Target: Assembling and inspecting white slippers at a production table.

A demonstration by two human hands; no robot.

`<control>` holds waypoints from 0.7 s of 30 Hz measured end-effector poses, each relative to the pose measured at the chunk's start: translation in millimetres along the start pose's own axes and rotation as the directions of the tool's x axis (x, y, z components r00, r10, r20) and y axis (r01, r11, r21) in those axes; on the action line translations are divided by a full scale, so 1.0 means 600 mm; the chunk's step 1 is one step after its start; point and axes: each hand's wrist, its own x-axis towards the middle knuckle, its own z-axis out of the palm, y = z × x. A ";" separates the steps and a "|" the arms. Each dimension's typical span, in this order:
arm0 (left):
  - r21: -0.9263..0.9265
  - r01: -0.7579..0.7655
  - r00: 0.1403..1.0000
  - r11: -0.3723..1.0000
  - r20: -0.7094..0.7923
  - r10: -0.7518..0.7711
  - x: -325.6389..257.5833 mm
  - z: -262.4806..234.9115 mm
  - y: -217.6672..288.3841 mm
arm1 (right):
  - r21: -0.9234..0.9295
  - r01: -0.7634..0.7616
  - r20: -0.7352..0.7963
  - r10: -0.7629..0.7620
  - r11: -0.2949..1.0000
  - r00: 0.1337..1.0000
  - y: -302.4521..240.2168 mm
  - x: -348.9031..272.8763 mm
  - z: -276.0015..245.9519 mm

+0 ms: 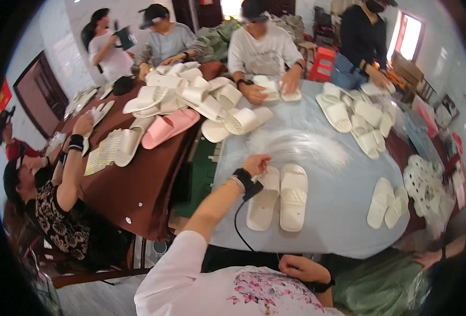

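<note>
While resting on the pale table (pixel 343 189):
left hand (pixel 256 164): touching white slipper pair (pixel 278 197), fingers curled together
right hand (pixel 302 268): lying near torso, finger state unclear

A white top (pixel 233 289) printed with pink flowers is being worn, its sleeve (pixel 177 263) pale pink; a black wrist strap (pixel 243 179) with a trailing black cable (pixel 239 229) is being worn too.
</note>
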 end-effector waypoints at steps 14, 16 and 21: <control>0.091 -0.147 0.942 0.985 0.316 0.112 -0.286 0.070 -0.019 | 0.303 0.769 -0.948 0.261 0.562 0.183 0.042 -0.036 -0.076; 0.175 -0.103 0.954 0.979 0.297 0.047 -0.330 0.070 -0.064 | 0.316 0.832 -0.948 0.188 0.455 0.257 0.056 -0.036 -0.090; 0.151 0.046 0.989 0.987 0.133 -0.067 -0.377 0.051 -0.135 | 0.389 0.846 -0.905 0.323 0.363 0.277 0.126 -0.024 -0.115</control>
